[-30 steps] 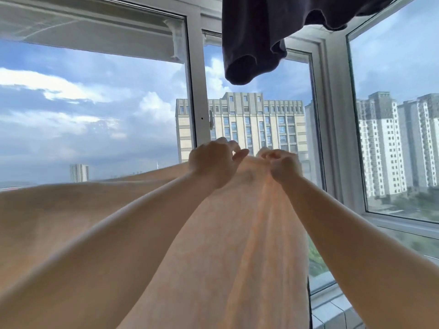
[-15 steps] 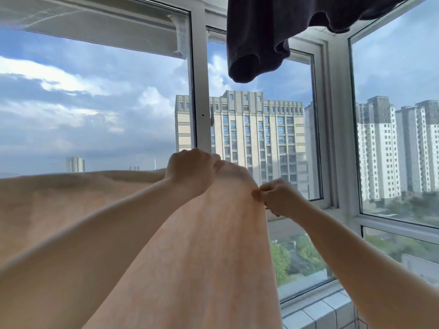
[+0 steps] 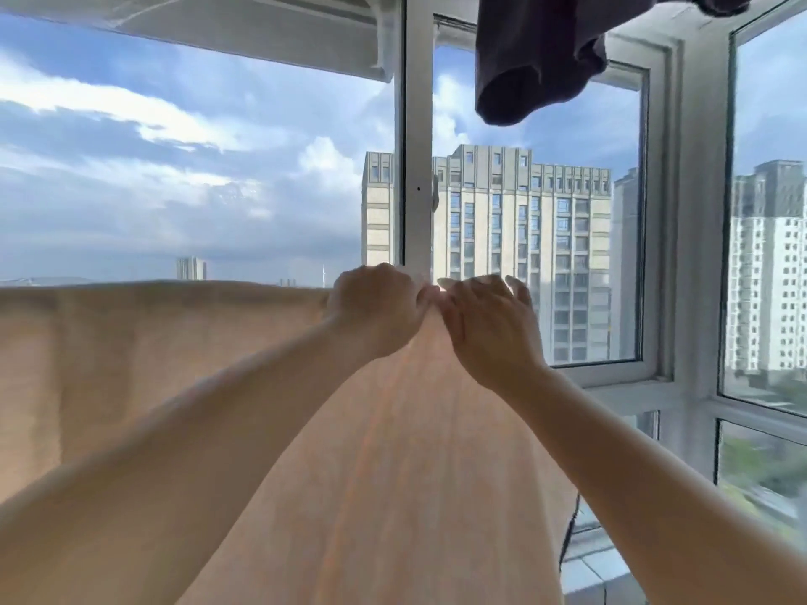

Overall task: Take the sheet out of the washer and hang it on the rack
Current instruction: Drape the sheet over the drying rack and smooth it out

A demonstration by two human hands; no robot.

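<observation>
Window frame (image 3: 417,137), white, fills the background with sky and apartment blocks behind the glass; its central upright post is the landmark here. Peach sheet (image 3: 393,451) is the biggest thing in front: it spreads left of the post as a flat band with a straight top edge, and falls wide below the post toward the camera. Whatever carries the top edge is hidden by the cloth, rack not visible. Dark garment (image 3: 524,67) hangs from above, right of the post, well above the sheet and apart from it. Both forearms reach up from the bottom corners and meet at the foot of the post. Left hand (image 3: 375,307) fingers curled, gripping the sheet's top edge just left of the post. Right hand (image 3: 489,325) just right of the post, touching the left hand's knuckles, thumb and forefinger pinching the same edge, other fingers (image 3: 517,286) loosely spread upward.
</observation>
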